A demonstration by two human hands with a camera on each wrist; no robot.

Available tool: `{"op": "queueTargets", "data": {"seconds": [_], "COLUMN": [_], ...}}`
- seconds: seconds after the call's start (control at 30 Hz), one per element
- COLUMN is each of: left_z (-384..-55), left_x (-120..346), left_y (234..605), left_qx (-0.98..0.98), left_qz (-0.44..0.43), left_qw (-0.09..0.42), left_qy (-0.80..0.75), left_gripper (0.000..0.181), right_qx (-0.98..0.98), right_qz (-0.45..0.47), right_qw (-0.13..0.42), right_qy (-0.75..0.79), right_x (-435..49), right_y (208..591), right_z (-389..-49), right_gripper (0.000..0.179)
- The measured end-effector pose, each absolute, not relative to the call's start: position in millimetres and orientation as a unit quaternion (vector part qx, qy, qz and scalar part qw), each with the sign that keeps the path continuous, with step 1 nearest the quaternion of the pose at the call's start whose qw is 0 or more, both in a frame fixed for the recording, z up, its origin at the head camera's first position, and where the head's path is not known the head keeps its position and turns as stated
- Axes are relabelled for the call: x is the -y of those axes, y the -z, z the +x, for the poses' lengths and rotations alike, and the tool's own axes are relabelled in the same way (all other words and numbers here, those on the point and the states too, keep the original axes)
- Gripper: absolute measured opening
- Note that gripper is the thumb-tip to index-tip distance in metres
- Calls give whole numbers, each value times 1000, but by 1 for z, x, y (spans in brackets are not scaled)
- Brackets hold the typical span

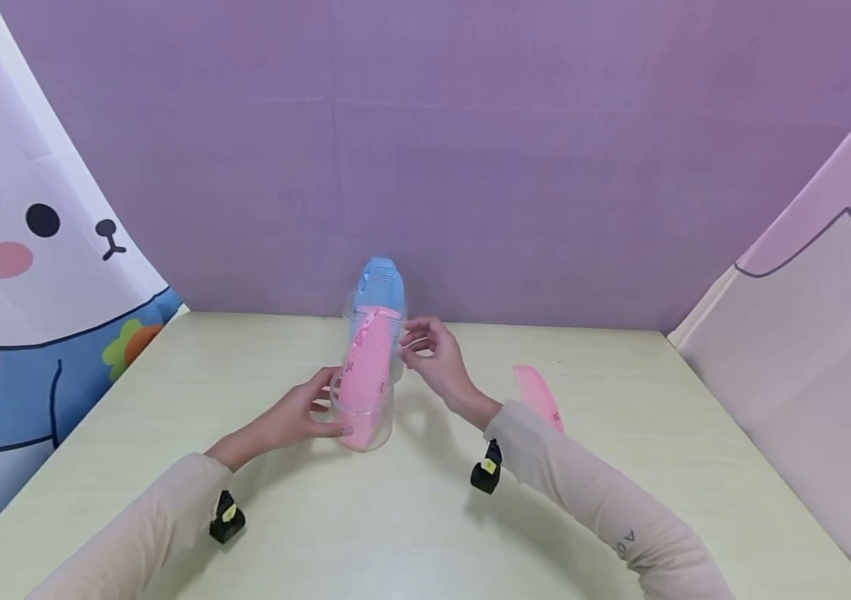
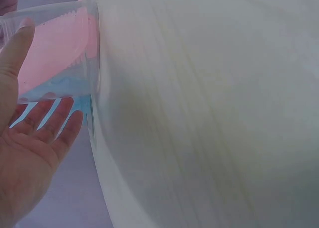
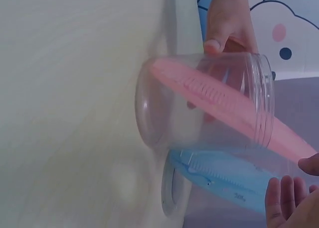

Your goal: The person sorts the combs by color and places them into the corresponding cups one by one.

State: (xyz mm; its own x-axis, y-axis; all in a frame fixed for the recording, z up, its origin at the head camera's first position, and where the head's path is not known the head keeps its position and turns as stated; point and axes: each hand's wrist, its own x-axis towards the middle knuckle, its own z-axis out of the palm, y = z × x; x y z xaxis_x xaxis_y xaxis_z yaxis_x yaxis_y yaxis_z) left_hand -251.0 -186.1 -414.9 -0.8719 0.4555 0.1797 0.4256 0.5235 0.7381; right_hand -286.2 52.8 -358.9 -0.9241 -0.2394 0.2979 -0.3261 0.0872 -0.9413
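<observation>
My left hand (image 1: pixel 305 412) grips a clear plastic jar (image 1: pixel 386 423), thumb on the near side and fingers round the other. A pink comb (image 1: pixel 367 362) leans inside that jar, its upper end past the rim. Behind it stands a second clear jar (image 1: pixel 348 307) holding a blue comb (image 1: pixel 380 283). My right hand (image 1: pixel 436 358) hovers beside the pink comb's upper end, fingers loosely bent. In the right wrist view, its thumb overlaps that comb (image 3: pixel 219 98); contact is unclear. The head view shows a gap between them.
Another pink comb (image 1: pixel 539 398) lies on the pale table (image 1: pixel 658 467), partly hidden by my right sleeve (image 1: pixel 583 483). A purple cloth (image 1: pixel 470 167) rises behind the jars. Printed cartoon cloths (image 1: pixel 35 250) flank the table.
</observation>
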Motion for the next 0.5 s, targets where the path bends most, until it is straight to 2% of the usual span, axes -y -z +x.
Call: {"op": "queueTargets", "data": {"seconds": [0.2,0.5], "left_z": [-250,-251], "left_x": [186,187], "left_y": [414,415], "left_qx": [-876,-873], "left_qz": [245,252], "left_qw": [22,18], "left_qy": [-416,-417], "left_gripper": [81,79], "right_qx": [757,789], "right_qz": [190,172], "right_qw": [48,30], "right_qy": [-623,-589], "right_x": [-68,-97], "right_y": [364,348], "right_z": [-291,-275], "right_gripper": [36,36]}}
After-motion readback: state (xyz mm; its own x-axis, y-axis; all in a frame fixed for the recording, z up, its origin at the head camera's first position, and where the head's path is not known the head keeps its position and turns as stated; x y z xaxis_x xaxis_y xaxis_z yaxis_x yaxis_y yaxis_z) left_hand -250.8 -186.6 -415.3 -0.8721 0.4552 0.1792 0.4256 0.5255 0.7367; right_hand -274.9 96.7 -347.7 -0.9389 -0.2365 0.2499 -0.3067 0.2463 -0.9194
